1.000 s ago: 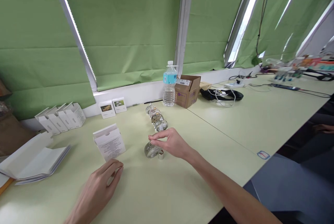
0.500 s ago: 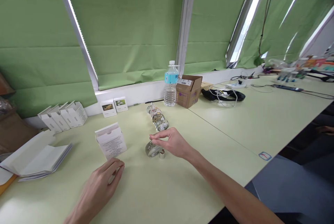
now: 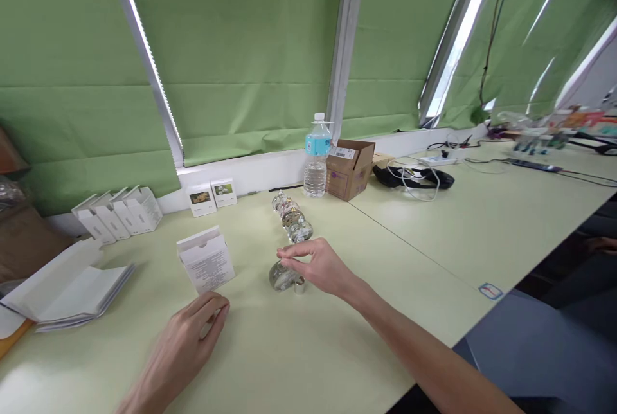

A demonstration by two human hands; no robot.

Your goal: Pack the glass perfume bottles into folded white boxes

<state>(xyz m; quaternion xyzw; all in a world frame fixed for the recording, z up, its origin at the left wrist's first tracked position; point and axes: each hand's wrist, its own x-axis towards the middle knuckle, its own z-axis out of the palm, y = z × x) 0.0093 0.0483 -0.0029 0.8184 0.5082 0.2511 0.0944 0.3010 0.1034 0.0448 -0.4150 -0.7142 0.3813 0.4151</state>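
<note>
Glass ornaments [image 3: 292, 221] in a row beyond the right hand [image 3: 321, 267], water bottle [image 3: 316, 166] behind

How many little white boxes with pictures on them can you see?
2. Both stand at the back of the desk, by the wall: a box with a dark picture, and beside it a box with a pale picture. The white cartons farther left might hide more.

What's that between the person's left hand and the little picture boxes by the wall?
A white printed carton stands there, just beyond the left hand, as the head camera shows.
</note>
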